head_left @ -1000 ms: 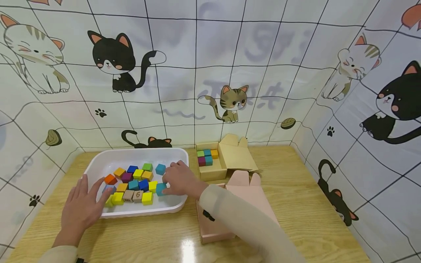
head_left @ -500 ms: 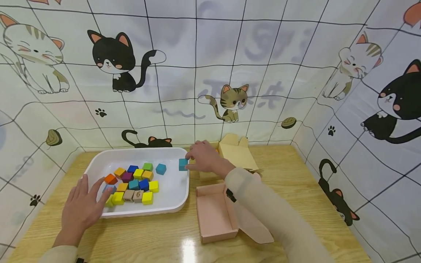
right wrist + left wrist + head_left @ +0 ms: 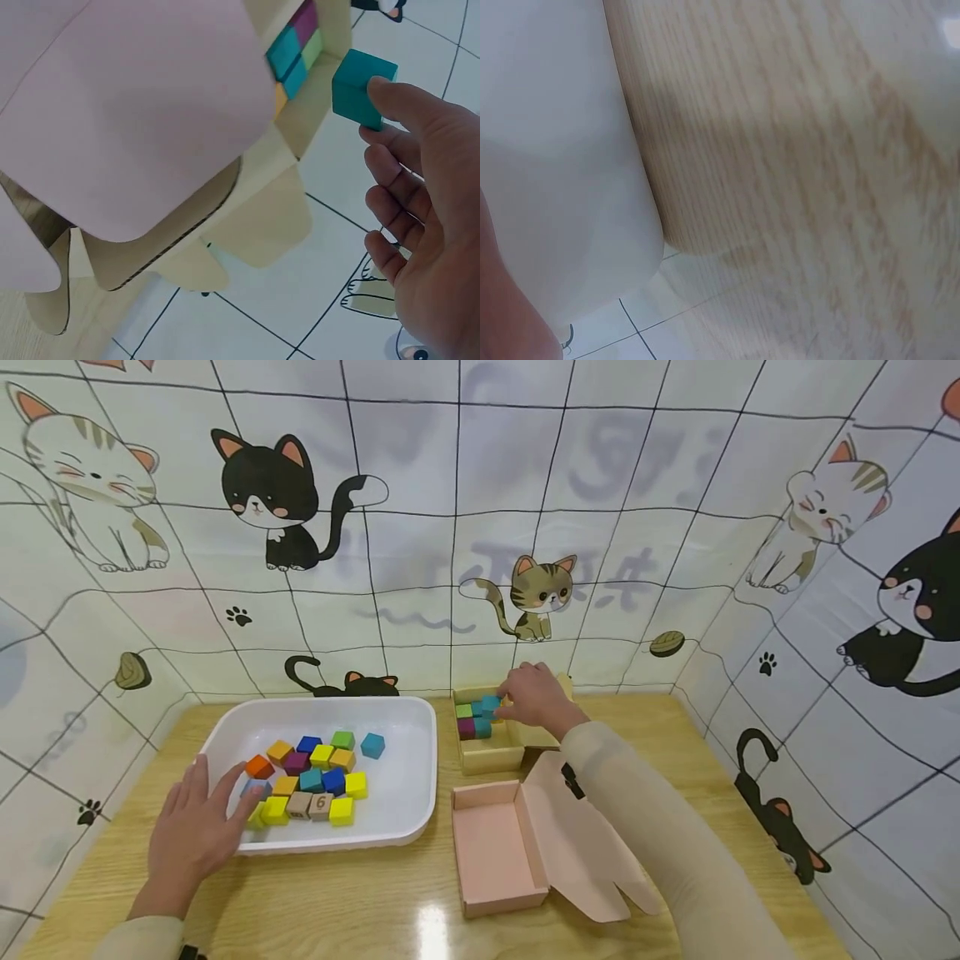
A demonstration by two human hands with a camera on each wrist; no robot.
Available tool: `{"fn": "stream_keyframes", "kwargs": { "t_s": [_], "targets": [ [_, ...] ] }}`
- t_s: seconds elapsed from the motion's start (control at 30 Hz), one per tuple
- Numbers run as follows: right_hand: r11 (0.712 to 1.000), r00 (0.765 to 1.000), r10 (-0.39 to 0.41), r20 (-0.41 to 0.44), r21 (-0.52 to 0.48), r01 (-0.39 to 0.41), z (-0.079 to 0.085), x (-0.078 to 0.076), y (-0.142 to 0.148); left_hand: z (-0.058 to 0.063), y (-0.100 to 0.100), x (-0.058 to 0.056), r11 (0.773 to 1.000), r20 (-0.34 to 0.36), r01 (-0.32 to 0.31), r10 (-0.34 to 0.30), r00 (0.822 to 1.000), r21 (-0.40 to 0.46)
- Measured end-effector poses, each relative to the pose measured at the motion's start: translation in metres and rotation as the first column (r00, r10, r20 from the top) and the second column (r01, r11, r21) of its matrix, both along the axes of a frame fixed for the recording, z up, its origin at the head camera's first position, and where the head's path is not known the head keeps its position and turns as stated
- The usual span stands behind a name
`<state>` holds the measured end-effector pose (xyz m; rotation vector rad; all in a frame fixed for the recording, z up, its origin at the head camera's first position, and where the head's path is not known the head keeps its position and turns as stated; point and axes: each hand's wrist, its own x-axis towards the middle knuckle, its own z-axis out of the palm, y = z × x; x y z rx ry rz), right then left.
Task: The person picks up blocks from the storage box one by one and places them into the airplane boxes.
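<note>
My right hand [image 3: 542, 696] pinches a teal cube [image 3: 358, 88] between thumb and fingertips. It holds the cube over the small yellow cardboard box [image 3: 491, 763], above the blocks inside it. Green, teal, purple and orange blocks sit together in that box, as the right wrist view shows. My left hand [image 3: 193, 820] rests at the left front rim of the white tray [image 3: 411, 727], fingers spread and fairly straight. Colored cubes lie scattered in the tray, among them a teal cube [image 3: 372, 745] apart from the others and a wooden cube [image 3: 320, 807] marked 6.
A pink cardboard box [image 3: 491, 852] with nothing inside stands in front of the yellow one. Its lid [image 3: 581, 839] is folded out to the right, below my right forearm. Behind the wooden table [image 3: 360, 902] hangs a cat-patterned cloth [image 3: 420, 552].
My right hand has taken a teal cube from the tray's right side and carried it right and back, over the yellow box. The left hand stays at the tray.
</note>
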<state>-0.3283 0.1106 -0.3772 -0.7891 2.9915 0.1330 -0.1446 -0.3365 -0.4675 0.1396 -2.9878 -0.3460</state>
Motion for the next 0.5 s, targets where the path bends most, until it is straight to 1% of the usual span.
{"fn": "stream_keyframes", "kwargs": {
  "t_s": [0.1,0.2,0.37,0.5],
  "targets": [
    [1.0,1.0,-0.003,0.008,0.027,0.002,-0.007,-0.004,0.004,0.0,0.001,0.001,1.0,0.006,-0.008,0.008,1.0,0.005],
    [0.999,1.0,-0.004,0.0,0.037,0.004,-0.012,-0.007,0.005,0.0,0.002,0.001,1.0,-0.003,-0.013,0.013,1.0,0.005],
    [0.998,1.0,-0.009,-0.015,0.058,0.01,-0.016,-0.01,0.005,-0.001,0.001,0.001,1.0,-0.017,-0.007,0.007,1.0,-0.001],
    [0.997,0.999,0.002,-0.035,0.081,0.001,-0.018,-0.011,0.002,-0.002,0.0,0.002,1.0,-0.019,-0.009,0.009,1.0,-0.008]
  ]
}}
